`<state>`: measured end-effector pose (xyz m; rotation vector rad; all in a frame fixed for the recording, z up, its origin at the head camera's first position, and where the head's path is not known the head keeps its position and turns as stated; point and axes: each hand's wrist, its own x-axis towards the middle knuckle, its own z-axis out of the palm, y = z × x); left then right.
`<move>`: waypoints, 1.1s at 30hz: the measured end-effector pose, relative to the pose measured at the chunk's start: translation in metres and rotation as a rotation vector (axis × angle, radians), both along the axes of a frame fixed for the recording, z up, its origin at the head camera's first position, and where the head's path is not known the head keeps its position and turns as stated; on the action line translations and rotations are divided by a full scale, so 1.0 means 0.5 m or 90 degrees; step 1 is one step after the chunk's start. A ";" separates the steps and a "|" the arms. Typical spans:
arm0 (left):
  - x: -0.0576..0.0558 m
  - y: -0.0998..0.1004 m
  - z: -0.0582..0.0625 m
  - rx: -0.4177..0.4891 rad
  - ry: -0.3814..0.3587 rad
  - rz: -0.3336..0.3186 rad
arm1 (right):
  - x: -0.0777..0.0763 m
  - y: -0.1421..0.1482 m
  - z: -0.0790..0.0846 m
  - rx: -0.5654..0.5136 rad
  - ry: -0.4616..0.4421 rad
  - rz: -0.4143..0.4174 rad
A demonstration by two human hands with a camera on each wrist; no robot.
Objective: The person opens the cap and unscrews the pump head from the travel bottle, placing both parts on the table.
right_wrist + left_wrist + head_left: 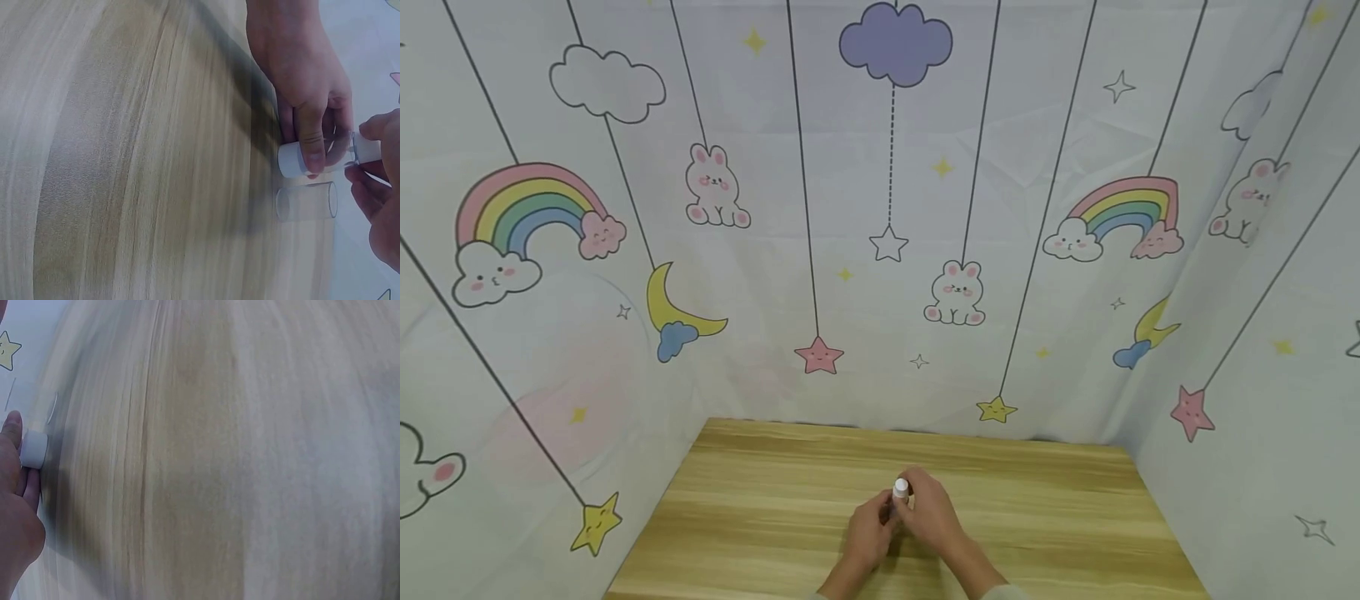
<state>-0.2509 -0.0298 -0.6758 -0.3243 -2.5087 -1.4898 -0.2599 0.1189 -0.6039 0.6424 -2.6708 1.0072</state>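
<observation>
A small clear bottle with a white base (290, 161) and a white top (901, 487) is between my two hands over the table. My left hand (871, 529) grips its body near the base, thumb along the side, as the right wrist view shows. With thumb and fingers my right hand (931, 512) holds the white top. Beside the bottle a clear, hollow cylinder (306, 201) stands on the table. In the left wrist view my left hand (15, 500) and the white base (34, 450) are cut by the left edge; fingers hide part of the bottle.
The wood-grain table (775, 483) stretches around both hands. Behind it and at both sides hangs a white cloth (880, 333) printed with stars, clouds, rabbits and rainbows.
</observation>
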 end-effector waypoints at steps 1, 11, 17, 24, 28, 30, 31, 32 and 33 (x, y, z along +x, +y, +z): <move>0.000 0.000 0.000 -0.002 0.001 0.001 | 0.001 0.000 -0.002 -0.003 0.002 0.000; 0.002 0.002 0.004 -0.015 0.002 0.002 | 0.008 -0.004 0.001 -0.001 0.008 -0.021; 0.005 0.005 0.005 -0.007 0.010 0.000 | 0.008 -0.003 0.002 0.007 0.014 -0.021; 0.007 0.004 0.007 0.000 0.019 -0.012 | 0.008 0.002 0.007 0.018 0.001 0.003; 0.007 0.003 0.009 0.001 0.018 -0.014 | 0.005 0.005 0.012 0.029 -0.016 0.021; 0.007 0.002 0.009 -0.001 0.018 -0.013 | 0.005 0.006 0.013 0.031 -0.024 0.027; 0.007 0.002 0.008 -0.002 0.016 -0.011 | 0.004 0.006 0.013 0.029 -0.026 0.029; 0.006 0.002 0.007 -0.002 0.016 -0.010 | 0.004 0.005 0.013 0.028 -0.026 0.029; 0.006 0.002 0.007 -0.002 0.014 -0.010 | 0.003 0.005 0.012 0.026 -0.025 0.029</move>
